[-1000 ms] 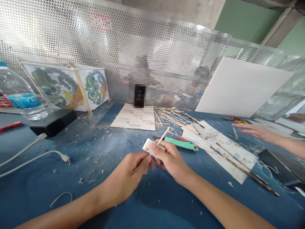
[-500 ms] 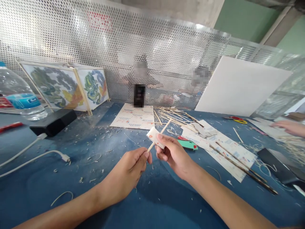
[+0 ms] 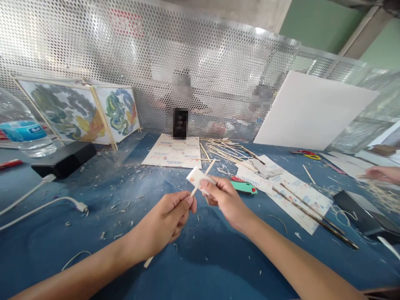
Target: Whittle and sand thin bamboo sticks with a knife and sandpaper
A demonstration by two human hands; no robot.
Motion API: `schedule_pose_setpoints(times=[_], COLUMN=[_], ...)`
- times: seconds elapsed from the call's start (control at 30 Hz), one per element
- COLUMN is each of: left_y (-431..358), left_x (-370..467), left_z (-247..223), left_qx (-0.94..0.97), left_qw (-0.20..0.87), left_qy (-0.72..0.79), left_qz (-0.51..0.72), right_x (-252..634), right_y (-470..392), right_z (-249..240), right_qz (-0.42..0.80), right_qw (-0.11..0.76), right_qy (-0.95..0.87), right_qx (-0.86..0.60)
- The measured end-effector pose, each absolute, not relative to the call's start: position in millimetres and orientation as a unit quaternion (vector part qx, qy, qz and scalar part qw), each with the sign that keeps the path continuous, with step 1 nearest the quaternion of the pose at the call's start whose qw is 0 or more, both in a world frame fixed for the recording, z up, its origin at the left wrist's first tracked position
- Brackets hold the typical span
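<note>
Perforated metal screen (image 3: 218,62) behind a blue bench (image 3: 212,266), littered with shavings. Head view: pale stick (image 3: 210,168) was held above the bench, between the person's hands. Left hand (image 3: 170,212) was curled snugly round its lower part; right hand (image 3: 229,198), thumb and fingers closed, pinched a small white paper piece (image 3: 196,177) against it. Whether the paper wrapped right round could not be told. Work looked partway: one stick in grip, finish too small to judge; a pile of sticks (image 3: 225,152) lay loose beyond, amount remaining unclear. Stick's long axis ran slantwise, near-left to far-right, bare upper end towards the pile, lower end jutting below the left wrist. Green-handled knife (image 3: 243,187) lay just beyond the right hand.
</note>
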State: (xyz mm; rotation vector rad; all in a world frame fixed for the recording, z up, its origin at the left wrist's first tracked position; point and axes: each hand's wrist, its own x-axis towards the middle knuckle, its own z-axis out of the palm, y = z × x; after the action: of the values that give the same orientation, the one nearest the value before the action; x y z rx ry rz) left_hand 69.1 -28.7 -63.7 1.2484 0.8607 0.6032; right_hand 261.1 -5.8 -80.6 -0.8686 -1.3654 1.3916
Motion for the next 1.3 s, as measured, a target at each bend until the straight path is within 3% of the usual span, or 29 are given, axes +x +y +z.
schedule_pose_setpoints(times=[0.1,0.17,0.33,0.57,0.73,0.9,1.3], left_y=[-33,-34,-32,-30,-33,-37,-31], left_x=[70,70,69,68,67,68,65], left_z=[-60,-57,-58,-62,-59,-54,-55], left_qx=[0.55,0.55,0.557,0.551,0.537,0.54,0.536], left_qw=[0.697,0.699,0.686,0.683,0.706,0.716,0.706], left_qy=[0.385,0.385,0.397,0.401,0.385,0.379,0.39], left_qz=[0.252,0.244,0.246,0.264,0.256,0.227,0.249], right_x=[270,273,264,250,263,282,257], right_y=[2,3,-8,-23,-8,8,-24], right_z=[-77,-76,-79,-80,-76,-70,-70], right_qz=[0.541,0.514,0.514,0.498,0.539,0.49,0.498], right_qw=[0.569,0.582,0.474,0.407,0.503,0.632,0.409], right_qy=[-0.499,-0.508,-0.594,-0.662,-0.561,-0.484,-0.665], right_qx=[-0.366,-0.374,-0.397,-0.386,-0.376,-0.355,-0.377])
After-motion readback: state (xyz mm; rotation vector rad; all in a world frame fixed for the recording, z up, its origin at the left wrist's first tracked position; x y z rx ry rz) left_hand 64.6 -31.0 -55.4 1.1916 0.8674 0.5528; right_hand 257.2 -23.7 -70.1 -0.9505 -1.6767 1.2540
